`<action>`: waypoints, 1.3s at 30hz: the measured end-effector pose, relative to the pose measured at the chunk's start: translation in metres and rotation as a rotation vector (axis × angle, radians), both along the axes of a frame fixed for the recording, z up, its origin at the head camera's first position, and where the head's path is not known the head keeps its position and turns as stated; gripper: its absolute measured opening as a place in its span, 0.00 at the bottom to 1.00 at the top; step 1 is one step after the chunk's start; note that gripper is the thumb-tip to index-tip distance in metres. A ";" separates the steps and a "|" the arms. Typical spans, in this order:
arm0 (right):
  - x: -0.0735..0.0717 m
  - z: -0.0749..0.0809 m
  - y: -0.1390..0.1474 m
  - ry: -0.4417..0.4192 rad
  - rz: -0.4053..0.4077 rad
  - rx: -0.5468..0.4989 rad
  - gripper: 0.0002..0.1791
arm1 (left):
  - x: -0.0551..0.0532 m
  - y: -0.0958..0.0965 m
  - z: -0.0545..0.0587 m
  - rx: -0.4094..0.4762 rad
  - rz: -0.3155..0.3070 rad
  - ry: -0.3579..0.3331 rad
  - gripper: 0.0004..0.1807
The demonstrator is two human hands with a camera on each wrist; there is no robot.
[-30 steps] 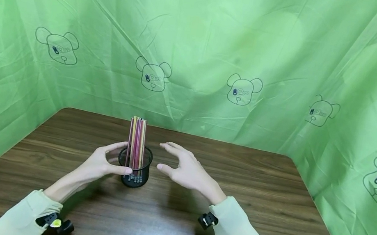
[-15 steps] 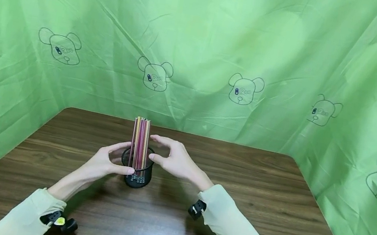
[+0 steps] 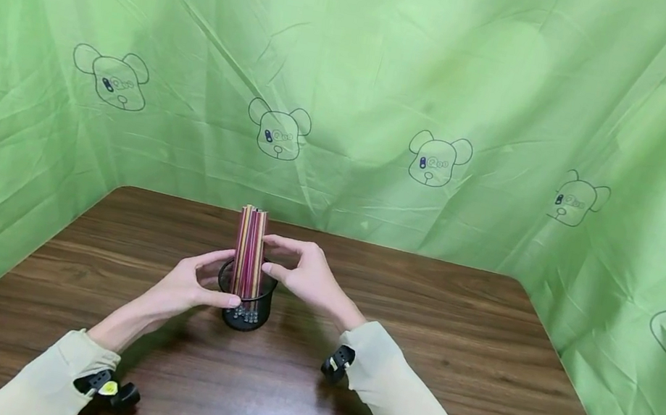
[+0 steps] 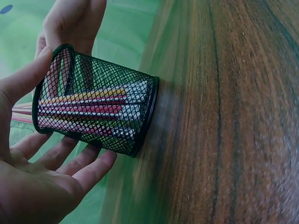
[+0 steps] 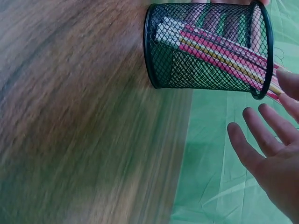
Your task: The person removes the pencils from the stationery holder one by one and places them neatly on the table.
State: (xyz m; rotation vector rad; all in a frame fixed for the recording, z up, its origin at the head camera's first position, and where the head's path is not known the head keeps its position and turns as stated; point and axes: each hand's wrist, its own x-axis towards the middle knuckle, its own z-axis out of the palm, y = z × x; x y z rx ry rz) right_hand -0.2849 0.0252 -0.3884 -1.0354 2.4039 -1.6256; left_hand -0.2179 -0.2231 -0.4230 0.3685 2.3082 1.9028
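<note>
Mesh cup (image 4: 97, 95) is gripped by left hand (image 3: 186, 285), sticks (image 3: 249, 252) pinched by right hand (image 3: 309, 277); tipping could be caused by sideways pressure.

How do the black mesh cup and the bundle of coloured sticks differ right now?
Colour: the mesh cup is black; the sticks are mostly pink and yellow, with clear-looking lower ends.
Shape: the cup is wide and round; the sticks are slim and rise above its rim.
Pose: the cup stands upright on the table; the sticks lean inside it.
Shared: the left hand holds only the cup, but both are within its reach.
</note>
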 end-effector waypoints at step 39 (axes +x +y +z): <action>-0.002 -0.012 -0.023 0.009 -0.079 -0.093 0.21 | -0.001 -0.001 -0.001 0.006 0.004 -0.003 0.50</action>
